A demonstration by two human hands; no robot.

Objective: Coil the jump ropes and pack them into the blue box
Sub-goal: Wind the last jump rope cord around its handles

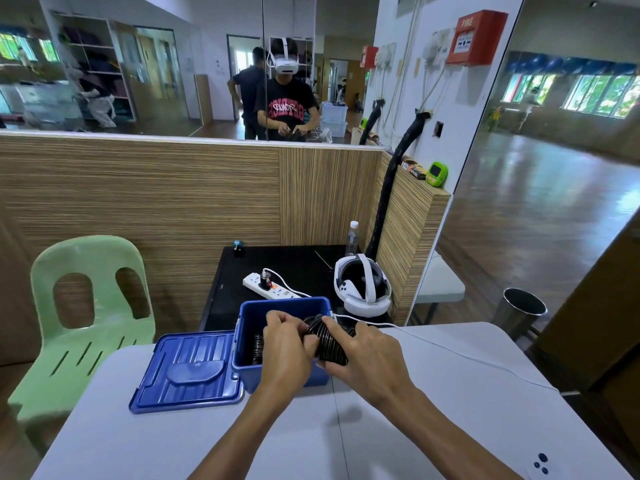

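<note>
Both hands (287,344) (360,351) gripping coiled black rope (327,341) over blue box (277,374), lid (187,370) alongside, headset (362,285) behind.

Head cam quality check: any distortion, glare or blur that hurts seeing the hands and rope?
Head view: wide-angle bending at the edges, wall panel and table edge curve; glare on the wooden floor at right; mirror reflections soft and smeared at left; centre sharp, left hand, right hand and coiled jump rope evenly lit over the blue box.
</note>
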